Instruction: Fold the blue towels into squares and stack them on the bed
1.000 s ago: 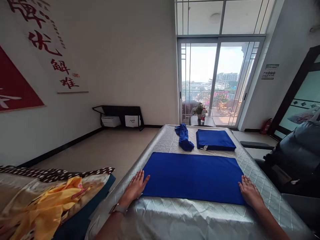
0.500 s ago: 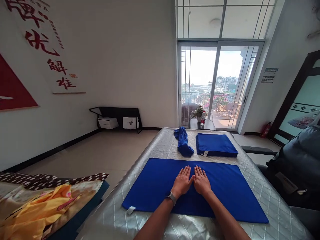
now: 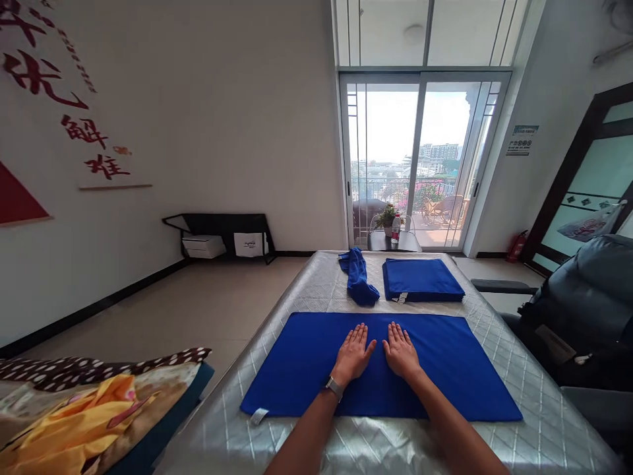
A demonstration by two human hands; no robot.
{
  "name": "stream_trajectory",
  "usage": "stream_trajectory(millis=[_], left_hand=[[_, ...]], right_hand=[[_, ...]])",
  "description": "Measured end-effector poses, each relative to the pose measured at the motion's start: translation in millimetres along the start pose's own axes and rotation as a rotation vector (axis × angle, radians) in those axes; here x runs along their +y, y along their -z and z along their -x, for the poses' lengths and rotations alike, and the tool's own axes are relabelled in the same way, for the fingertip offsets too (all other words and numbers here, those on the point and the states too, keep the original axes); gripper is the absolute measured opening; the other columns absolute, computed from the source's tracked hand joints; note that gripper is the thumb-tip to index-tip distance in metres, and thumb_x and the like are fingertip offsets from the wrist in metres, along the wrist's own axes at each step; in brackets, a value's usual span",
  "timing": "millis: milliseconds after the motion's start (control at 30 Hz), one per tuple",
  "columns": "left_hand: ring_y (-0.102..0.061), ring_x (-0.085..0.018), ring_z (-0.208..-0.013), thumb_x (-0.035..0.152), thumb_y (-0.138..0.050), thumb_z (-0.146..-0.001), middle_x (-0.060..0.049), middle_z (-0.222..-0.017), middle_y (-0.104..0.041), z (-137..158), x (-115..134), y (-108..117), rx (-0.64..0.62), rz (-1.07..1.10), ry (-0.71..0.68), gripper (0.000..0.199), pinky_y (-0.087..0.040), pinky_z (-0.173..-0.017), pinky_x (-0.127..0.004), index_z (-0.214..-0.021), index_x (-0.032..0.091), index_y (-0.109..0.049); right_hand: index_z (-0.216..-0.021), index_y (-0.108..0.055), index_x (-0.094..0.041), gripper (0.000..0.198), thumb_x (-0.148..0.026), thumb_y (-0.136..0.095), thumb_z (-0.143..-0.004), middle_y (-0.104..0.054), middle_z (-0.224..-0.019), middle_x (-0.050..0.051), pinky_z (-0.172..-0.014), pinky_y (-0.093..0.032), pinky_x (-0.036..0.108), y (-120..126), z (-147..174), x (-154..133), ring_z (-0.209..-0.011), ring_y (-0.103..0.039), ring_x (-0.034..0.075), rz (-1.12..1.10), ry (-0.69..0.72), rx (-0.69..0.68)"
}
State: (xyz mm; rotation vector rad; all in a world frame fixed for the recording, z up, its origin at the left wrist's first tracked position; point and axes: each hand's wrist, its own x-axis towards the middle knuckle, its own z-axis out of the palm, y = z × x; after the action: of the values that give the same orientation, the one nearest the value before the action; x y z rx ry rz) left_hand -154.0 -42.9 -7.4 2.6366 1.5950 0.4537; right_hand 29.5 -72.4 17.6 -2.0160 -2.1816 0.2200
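A blue towel (image 3: pixel 297 369) lies spread out flat in front of me, with a white tag at its near left corner. On its middle my left hand (image 3: pixel 353 353) rests palm down, fingers stretched out, a watch on the wrist. Just to the right, my right hand (image 3: pixel 401 351) also lies flat on the cloth, with a small gap between the two thumbs. Beyond the spread towel sit a neat stack of folded blue towels (image 3: pixel 422 278) and, to its left, a crumpled blue towel (image 3: pixel 362 280).
Everything blue lies on a silver quilted table cover (image 3: pixel 326 290). Patterned bedding with a yellow cloth (image 3: pixel 84 415) is at the lower left. A dark chair (image 3: pixel 588 303) stands close on the right. Behind the table, a small stand bears a bottle (image 3: pixel 395 229) and a potted plant (image 3: pixel 387 218).
My hands have slid slightly apart on the towel, widening the gap between them. The towel's near right edge has shifted a little and lies straighter. The view has turned slightly right.
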Motion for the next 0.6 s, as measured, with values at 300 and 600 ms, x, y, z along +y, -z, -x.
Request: stream_trajectory(millis=[300,600], left_hand=[[-0.033,-0.029,-0.147,0.045,-0.023,-0.103,-0.015,-0.155,-0.045,80.3,-170.0,31.1,0.028,-0.218,0.241,0.060,-0.028,-0.119,-0.048,-0.144,0.013,-0.052],[-0.037,-0.029,-0.145,0.052,-0.022,-0.102,-0.021,-0.153,-0.045,105.5,-209.8,42.9,0.087,-0.175,0.385,0.070,-0.032,-0.118,-0.044,-0.148,0.003,-0.043]], right_hand=[[-0.155,-0.031,-0.003,0.065,-0.036,-0.020,-0.099,-0.027,-0.163,0.015,-0.123,-0.016,0.043,31.1,65.0,163.8,-0.152,-0.022,0.023,0.124,-0.322,0.137],[-0.127,-0.059,-0.023,0.036,-0.042,-0.060,-0.096,-0.059,-0.133,0.008,-0.095,-0.054,0.045,57.5,83.1,181.0,-0.112,-0.061,0.022,0.132,-0.267,0.309]])
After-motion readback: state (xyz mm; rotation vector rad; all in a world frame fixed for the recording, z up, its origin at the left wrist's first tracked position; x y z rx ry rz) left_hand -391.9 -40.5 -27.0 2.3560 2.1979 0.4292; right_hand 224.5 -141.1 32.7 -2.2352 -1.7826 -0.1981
